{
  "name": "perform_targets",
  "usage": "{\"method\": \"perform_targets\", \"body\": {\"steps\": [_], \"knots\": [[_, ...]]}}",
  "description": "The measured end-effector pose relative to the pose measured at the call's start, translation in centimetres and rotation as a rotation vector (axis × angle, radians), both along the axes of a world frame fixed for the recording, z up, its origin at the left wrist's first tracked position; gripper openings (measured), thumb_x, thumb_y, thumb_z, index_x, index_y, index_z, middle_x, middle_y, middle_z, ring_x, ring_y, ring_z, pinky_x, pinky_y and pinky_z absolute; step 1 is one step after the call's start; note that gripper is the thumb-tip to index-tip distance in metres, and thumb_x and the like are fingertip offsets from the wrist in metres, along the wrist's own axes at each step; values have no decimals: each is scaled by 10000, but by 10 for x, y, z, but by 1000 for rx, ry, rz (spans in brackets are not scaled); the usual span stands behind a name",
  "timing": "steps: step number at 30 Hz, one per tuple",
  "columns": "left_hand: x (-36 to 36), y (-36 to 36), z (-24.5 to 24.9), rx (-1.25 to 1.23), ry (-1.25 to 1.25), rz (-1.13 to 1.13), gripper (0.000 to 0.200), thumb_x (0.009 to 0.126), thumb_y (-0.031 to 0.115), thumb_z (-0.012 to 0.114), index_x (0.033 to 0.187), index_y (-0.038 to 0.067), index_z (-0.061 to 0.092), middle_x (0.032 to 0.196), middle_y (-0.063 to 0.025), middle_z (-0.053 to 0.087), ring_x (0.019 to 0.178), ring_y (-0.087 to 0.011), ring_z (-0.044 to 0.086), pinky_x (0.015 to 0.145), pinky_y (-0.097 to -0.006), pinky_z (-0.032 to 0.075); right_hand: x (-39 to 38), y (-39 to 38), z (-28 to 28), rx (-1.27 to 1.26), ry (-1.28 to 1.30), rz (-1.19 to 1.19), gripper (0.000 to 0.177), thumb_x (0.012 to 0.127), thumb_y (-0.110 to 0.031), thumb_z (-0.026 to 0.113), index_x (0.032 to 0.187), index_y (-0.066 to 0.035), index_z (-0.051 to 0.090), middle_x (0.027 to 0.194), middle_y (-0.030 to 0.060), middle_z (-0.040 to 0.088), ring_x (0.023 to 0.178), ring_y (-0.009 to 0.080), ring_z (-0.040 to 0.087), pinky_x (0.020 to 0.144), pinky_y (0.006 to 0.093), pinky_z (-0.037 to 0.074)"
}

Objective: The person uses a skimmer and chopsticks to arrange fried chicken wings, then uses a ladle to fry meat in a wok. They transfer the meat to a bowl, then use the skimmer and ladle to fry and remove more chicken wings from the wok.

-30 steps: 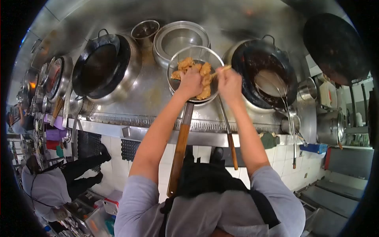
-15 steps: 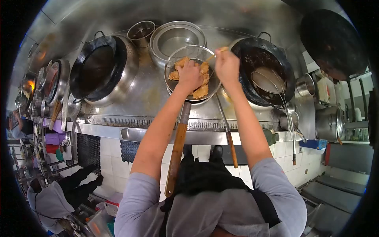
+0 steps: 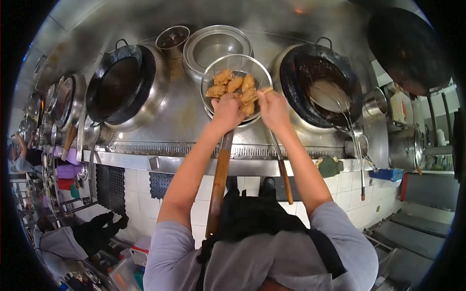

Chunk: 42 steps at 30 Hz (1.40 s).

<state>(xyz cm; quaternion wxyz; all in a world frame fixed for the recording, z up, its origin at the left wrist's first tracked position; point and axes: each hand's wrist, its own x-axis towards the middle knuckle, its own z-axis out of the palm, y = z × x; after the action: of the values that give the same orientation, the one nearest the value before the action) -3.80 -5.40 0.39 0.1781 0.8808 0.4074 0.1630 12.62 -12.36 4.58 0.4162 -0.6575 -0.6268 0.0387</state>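
Several golden fried chicken pieces (image 3: 234, 85) lie in a round wire strainer (image 3: 236, 56), whose wooden handle (image 3: 218, 186) points toward my body. My left hand (image 3: 227, 114) reaches over the strainer's near rim, its fingers curled on a chicken piece at the lower middle; the fingertips are partly hidden. At the right rim, my right hand (image 3: 274, 110) is closed around a thin wooden stick (image 3: 265, 90), which points at the chicken. A second tool's wooden handle (image 3: 285, 182) sticks out from beneath the strainer.
A large black wok (image 3: 116, 85) with dark liquid stands left; another wok (image 3: 291, 72) at right holds a skimmer (image 3: 330, 96). Behind the strainer are a metal pot (image 3: 191, 46) and a small metal container (image 3: 173, 38). A co-worker (image 3: 63, 242) is at lower left.
My right hand has come down and toward me with the stick, now beside the chicken. My left hand has pulled back toward the near rim, uncovering more pieces.
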Motion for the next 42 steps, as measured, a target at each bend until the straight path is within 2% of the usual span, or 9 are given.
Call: {"method": "perform_targets", "body": {"steps": [4,8,13,14,17,23,28,39,42], "knots": [[-6,-14,6,20,-73,11,233,716,260,758,859,78,736,956,-102,596,1023,-284,554,854,-477,315,-6,-19,74,100,188,-37,258,946,-139,568,764,43,589,763,251,612,728,436,613,666,499,471],[-8,-18,5,49,-3,-8,214,708,216,750,845,54,722,956,-102,592,1007,-291,558,846,-477,320,-18,-4,0,-77,33,72,235,956,-134,549,844,52,639,784,268,616,732,433,628,655,492,477],[-2,-16,7,52,-36,24,190,716,205,736,829,53,714,982,-107,594,1027,-301,559,837,-482,331,10,-1,58,132,86,-54,247,971,-165,556,874,43,649,706,170,629,632,289,644,596,395,485],[-1,-14,10,39,-72,21,194,721,213,734,828,53,715,990,-108,594,1031,-303,560,834,-484,334,4,4,62,165,185,-61,250,956,-140,553,798,42,619,754,249,607,714,438,622,645,492,470],[11,-6,8,88,-64,72,209,750,245,719,853,63,727,1000,-116,594,1044,-304,558,834,-491,338,0,38,-17,120,35,-22,269,953,-141,562,752,37,580,741,240,599,714,432,620,642,487,469],[11,4,4,23,22,53,208,798,261,687,897,86,742,1021,-120,606,1067,-309,554,859,-530,335,13,23,64,261,70,-51,212,946,-134,575,825,34,623,807,217,634,742,404,626,659,454,487],[18,23,0,126,-98,41,221,803,205,662,961,63,721,1058,-102,633,1072,-295,556,880,-531,339,13,64,-20,56,10,-63,257,953,-158,558,784,30,602,825,247,628,786,436,622,694,502,477],[1,39,12,284,-270,120,220,818,161,646,1014,104,727,1053,-83,653,1037,-293,572,847,-500,344,-2,57,20,145,-23,-11,255,947,-169,581,798,38,586,782,248,598,734,457,590,661,519,457],[20,40,1,117,-10,27,230,818,150,644,1031,111,724,1031,-91,665,1029,-289,591,838,-501,350,-3,52,22,96,-56,-48,247,949,-160,574,800,36,594,798,245,612,741,451,600,662,512,465]]}}
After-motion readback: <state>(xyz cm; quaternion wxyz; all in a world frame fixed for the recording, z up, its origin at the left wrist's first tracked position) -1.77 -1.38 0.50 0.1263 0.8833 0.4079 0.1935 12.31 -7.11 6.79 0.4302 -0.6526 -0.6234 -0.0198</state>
